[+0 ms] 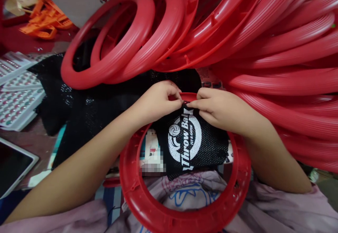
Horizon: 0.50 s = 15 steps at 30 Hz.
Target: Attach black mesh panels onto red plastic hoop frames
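Note:
A red plastic ring (pixel 185 219) lies in front of me, its hollow side facing up and its near part over my lap. Across its opening hangs a black mesh net (pixel 211 145) with a white "Throw Ball" print. At the ring's far rim, my left hand (pixel 165 101) pinches the top edge of the net between thumb and fingers. Close beside it, my right hand (pixel 215 108) has its fingertips on the same edge, with the index finger pointing inward. The exact spot between the fingertips is partly hidden.
Many red rings (pixel 285 50) are stacked behind and to the right. More black mesh (pixel 89 109) lies on the left. White trays of small round pieces (pixel 19 108), a tablet-like device (pixel 16 166) and orange plastic parts (pixel 47 16) are farther left.

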Motion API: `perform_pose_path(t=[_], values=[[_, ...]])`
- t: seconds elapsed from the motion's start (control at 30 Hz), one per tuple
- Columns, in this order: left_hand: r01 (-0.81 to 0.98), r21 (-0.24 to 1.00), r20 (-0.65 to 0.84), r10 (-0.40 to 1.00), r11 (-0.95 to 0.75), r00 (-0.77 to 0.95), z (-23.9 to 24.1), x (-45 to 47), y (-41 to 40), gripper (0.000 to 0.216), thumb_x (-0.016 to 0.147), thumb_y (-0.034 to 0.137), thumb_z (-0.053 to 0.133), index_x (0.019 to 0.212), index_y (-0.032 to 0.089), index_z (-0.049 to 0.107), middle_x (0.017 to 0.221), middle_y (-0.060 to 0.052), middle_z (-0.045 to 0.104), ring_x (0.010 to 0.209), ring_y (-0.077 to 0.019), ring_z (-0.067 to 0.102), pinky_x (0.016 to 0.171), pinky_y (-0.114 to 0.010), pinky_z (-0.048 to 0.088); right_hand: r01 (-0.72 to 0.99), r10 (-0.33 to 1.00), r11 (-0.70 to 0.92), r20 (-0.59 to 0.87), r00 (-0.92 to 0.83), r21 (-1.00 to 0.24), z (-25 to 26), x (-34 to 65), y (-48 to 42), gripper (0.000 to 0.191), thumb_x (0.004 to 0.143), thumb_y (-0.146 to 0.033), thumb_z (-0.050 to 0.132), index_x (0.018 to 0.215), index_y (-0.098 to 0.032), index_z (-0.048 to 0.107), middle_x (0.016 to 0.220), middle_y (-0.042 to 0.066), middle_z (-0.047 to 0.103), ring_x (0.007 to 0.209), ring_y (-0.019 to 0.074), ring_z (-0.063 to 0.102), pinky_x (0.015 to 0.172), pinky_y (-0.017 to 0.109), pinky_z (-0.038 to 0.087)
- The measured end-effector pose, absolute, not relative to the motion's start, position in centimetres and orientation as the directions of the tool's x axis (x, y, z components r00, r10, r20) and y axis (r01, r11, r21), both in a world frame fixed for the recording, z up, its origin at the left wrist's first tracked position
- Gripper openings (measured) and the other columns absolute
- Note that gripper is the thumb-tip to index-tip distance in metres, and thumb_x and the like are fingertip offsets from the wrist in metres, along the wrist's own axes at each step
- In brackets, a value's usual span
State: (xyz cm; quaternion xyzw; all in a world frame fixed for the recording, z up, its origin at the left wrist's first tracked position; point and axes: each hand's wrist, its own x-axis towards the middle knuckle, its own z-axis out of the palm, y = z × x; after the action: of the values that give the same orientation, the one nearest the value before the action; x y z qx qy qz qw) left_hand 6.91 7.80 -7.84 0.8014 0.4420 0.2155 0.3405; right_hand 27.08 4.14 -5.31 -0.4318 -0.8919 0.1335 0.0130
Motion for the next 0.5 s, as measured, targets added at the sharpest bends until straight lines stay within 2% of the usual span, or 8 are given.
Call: perform_pose_path(t=[0.13, 0.2, 0.33, 0.4, 0.5], values=[[0.588, 0.760, -0.099, 0.846, -0.276, 0.525, -6.7, 5.2, 8.1, 0.024, 0.075, 0.035, 0.061, 0.083, 0.016, 0.074, 0.092, -0.005, 0.073, 0.087, -0.0209, 0.067, 0.084, -0.034, 0.051, 0.742, 0.778, 0.586, -0.029, -0.627, -0.324, -4.3, 27.4, 3.5, 0.034, 0.093, -0.019, 0.044, 0.117, -0.014, 0.067, 0.103, 0.011, 0.065, 0.092, 0.0220, 0.060, 0.079, 0.034, 0.046], [0.618, 0.739, -0.142, 0.836, -0.267, 0.530, -6.1, 4.3, 7.9, 0.030, 0.074, 0.038, 0.064, 0.094, 0.018, 0.074, 0.096, -0.005, 0.074, 0.090, -0.0220, 0.067, 0.086, -0.035, 0.051, 0.715, 0.765, 0.603, 0.004, -0.644, -0.353, -3.5, 27.6, 2.8, 0.029, 0.094, -0.022, 0.047, 0.113, -0.014, 0.068, 0.104, 0.011, 0.066, 0.093, 0.0217, 0.061, 0.080, 0.034, 0.047], [0.646, 0.640, 0.004, 0.842, -0.416, 0.539, -5.6, 3.5, 7.2, 0.029, 0.076, 0.037, 0.064, 0.094, 0.017, 0.074, 0.102, -0.006, 0.071, 0.095, -0.0228, 0.065, 0.089, -0.035, 0.050, 0.675, 0.696, 0.654, -0.078, -0.714, -0.342, -2.9, 27.4, 1.1, 0.024, 0.095, -0.023, 0.049, 0.102, -0.017, 0.071, 0.101, 0.009, 0.068, 0.088, 0.0194, 0.063, 0.078, 0.033, 0.048], [0.660, 0.600, 0.087, 0.857, -0.452, 0.508, -5.7, 3.5, 6.8, 0.027, 0.079, 0.035, 0.061, 0.093, 0.015, 0.074, 0.101, -0.007, 0.070, 0.093, -0.0222, 0.065, 0.087, -0.034, 0.051, 0.624, 0.610, 0.706, -0.159, -0.776, -0.335, -3.5, 27.3, 0.5, 0.022, 0.094, -0.022, 0.052, 0.105, -0.018, 0.071, 0.102, 0.009, 0.069, 0.091, 0.0202, 0.063, 0.080, 0.034, 0.049], [0.723, 0.497, 0.121, 0.863, -0.480, 0.490, -5.7, 3.5, 6.4, 0.028, 0.084, 0.033, 0.057, 0.096, 0.014, 0.073, 0.098, -0.009, 0.069, 0.090, -0.0230, 0.064, 0.086, -0.035, 0.052, 0.534, 0.486, 0.773, -0.221, -0.846, -0.344, -4.6, 27.2, 0.0, 0.023, 0.092, -0.024, 0.057, 0.110, -0.017, 0.070, 0.106, 0.010, 0.070, 0.102, 0.0236, 0.062, 0.086, 0.038, 0.050]])
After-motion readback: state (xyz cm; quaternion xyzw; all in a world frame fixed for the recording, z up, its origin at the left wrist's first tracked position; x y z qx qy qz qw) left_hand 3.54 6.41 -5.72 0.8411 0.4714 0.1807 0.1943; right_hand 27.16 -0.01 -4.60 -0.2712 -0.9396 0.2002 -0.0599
